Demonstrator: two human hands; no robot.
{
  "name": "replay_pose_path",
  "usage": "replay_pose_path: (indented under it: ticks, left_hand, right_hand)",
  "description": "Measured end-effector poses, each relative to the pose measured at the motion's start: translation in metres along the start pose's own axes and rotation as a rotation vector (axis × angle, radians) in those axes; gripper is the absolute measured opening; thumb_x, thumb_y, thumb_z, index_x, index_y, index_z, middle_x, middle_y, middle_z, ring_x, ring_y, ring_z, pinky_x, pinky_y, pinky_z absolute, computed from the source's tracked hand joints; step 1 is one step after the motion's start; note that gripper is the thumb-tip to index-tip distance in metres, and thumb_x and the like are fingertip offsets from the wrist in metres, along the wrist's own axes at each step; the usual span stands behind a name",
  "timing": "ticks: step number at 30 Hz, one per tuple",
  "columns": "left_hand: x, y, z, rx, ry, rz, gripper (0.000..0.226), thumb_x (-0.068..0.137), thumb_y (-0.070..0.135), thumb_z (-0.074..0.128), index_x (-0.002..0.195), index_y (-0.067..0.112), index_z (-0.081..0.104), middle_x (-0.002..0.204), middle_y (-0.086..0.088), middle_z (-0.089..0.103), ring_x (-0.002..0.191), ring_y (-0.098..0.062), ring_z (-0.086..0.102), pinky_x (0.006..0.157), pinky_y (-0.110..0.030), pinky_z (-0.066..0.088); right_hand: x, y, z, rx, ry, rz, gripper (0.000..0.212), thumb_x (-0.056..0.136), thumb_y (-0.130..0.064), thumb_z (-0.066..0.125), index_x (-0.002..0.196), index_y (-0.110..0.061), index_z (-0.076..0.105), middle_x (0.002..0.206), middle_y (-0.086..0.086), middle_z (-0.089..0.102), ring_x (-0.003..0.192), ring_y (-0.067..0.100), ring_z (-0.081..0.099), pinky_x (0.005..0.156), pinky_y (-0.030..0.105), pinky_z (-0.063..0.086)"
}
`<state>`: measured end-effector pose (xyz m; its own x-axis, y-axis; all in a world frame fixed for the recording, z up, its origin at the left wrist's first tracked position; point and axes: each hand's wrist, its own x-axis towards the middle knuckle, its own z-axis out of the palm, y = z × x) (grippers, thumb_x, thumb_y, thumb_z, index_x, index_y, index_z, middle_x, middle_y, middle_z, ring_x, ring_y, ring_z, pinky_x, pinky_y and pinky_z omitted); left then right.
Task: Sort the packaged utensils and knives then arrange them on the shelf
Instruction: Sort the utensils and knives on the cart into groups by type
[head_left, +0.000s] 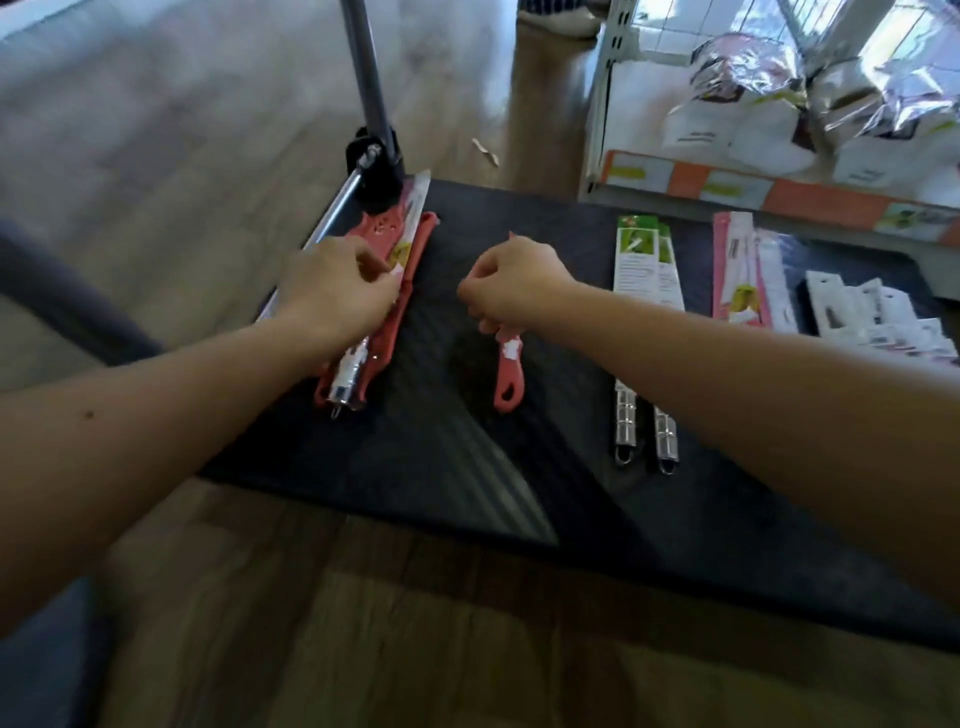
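On the black mat (441, 457), toward 9 o'clock, left hand (332, 293): curling its fingers and pinching the clear sleeve of the sleeved steel-handled utensil (349, 375)
Sleeved steel-handled utensil: lying on top of the red utensil pile (388, 332), its hanging ring pointing to 6 o'clock
Red utensil pile: stretching along the mat's 9 o'clock edge, running from 6 toward 12 o'clock
Right hand (514, 283): closing in a fist around the red-handled utensil (508, 375) at the mat's centre
Red-handled utensil: showing its looped handle end at 6 o'clock of the fist and a small red tip at 12 o'clock; its head is hiding under the hand
Green-carded utensils (644, 260): lying side by side at 3 o'clock of the right hand, ribbed steel handles pointing to 6 o'clock
Pink packages (737, 270): lying just beyond the green cards toward 3 o'clock
White carded packs (872, 317): overlapping at the mat's far 3 o'clock end
Shelf (727, 189): standing at 1 o'clock, carrying foil bags (831, 88)
Grey pole (371, 88): rising at 12 o'clock of the pile
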<state>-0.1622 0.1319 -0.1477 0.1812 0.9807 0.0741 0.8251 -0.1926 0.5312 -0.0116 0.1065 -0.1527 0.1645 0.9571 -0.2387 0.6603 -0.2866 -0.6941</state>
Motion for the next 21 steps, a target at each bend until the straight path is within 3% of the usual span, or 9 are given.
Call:
replay_pose_path:
  ticks: [4, 7, 10, 14, 18, 21]
  left_hand:
    - [0.004, -0.029, -0.02, 0.064, 0.021, -0.013, 0.024, 0.085, 0.021, 0.055, 0.103, 0.01, 0.067, 0.107, -0.011, 0.067, 0.103, -0.027, 0.059, 0.079, -0.027, 0.039]
    - [0.003, -0.044, -0.021, 0.219, -0.138, 0.003, 0.029, 0.086, 0.028, 0.056, 0.103, 0.006, 0.066, 0.108, -0.016, 0.067, 0.104, -0.032, 0.059, 0.083, -0.033, 0.044]
    - [-0.002, -0.052, -0.013, 0.331, -0.327, -0.06, 0.039, 0.088, 0.033, 0.054, 0.111, 0.003, 0.059, 0.117, -0.019, 0.061, 0.111, -0.035, 0.055, 0.082, -0.032, 0.042]
    - [-0.004, -0.06, -0.007, 0.331, -0.326, -0.05, 0.034, 0.087, 0.029, 0.053, 0.109, 0.004, 0.059, 0.116, -0.02, 0.061, 0.107, -0.037, 0.056, 0.077, -0.032, 0.041]
    - [-0.004, -0.058, -0.009, 0.278, -0.323, -0.066, 0.031, 0.087, 0.028, 0.054, 0.105, 0.004, 0.062, 0.111, -0.018, 0.062, 0.102, -0.034, 0.058, 0.071, -0.029, 0.038]
    - [-0.003, -0.057, -0.01, 0.241, -0.347, -0.113, 0.034, 0.085, 0.03, 0.06, 0.107, 0.004, 0.062, 0.11, -0.016, 0.063, 0.101, -0.031, 0.059, 0.073, -0.03, 0.041]
  right_hand:
    - [-0.003, -0.014, 0.032, 0.031, -0.019, 0.006, 0.028, 0.088, -0.025, 0.056, 0.09, 0.0, 0.068, 0.079, 0.013, 0.071, 0.073, 0.026, 0.072, 0.064, 0.032, 0.06]
    - [-0.007, -0.022, 0.052, 0.014, 0.005, 0.013, 0.039, 0.084, -0.039, 0.062, 0.084, 0.0, 0.069, 0.06, 0.006, 0.064, 0.06, 0.022, 0.069, 0.057, 0.028, 0.059]
    - [-0.009, -0.028, 0.069, -0.049, 0.015, -0.002, 0.044, 0.081, -0.045, 0.063, 0.077, -0.002, 0.07, 0.055, 0.004, 0.062, 0.056, 0.02, 0.068, 0.057, 0.029, 0.059]
    - [-0.007, -0.035, 0.084, -0.07, -0.011, 0.024, 0.036, 0.082, -0.044, 0.062, 0.064, -0.012, 0.06, 0.055, 0.001, 0.059, 0.055, 0.018, 0.065, 0.057, 0.031, 0.059]
    - [-0.001, -0.037, 0.09, 0.134, -0.017, 0.154, 0.03, 0.084, -0.038, 0.062, 0.079, -0.009, 0.065, 0.07, 0.006, 0.068, 0.062, 0.02, 0.068, 0.049, 0.026, 0.054]
    - [0.0, -0.038, 0.092, 0.364, -0.053, 0.31, 0.02, 0.087, -0.028, 0.059, 0.078, -0.01, 0.059, 0.068, 0.003, 0.062, 0.048, 0.012, 0.055, 0.038, 0.017, 0.04]
